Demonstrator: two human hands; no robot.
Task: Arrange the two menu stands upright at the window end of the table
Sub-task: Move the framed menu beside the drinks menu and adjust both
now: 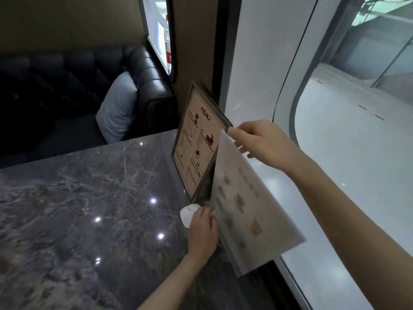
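A dark-framed menu stand (197,139) with a brown "MENU" page stands upright at the window end of the marble table (89,198), leaning slightly toward the window. In front of it is a second, clear acrylic menu stand (243,204), tilted and blurred. My right hand (261,139) pinches its top corner. My left hand (202,231) rests on the table at the stand's lower left edge, fingers against its base. A small white card or base piece (187,213) lies on the table under my left fingertips.
A large window (346,130) runs along the table's right edge. A dark leather booth seat (143,70) with a grey cushion (118,108) sits beyond the table's far end. A water bottle (168,44) stands on a ledge above the seat.
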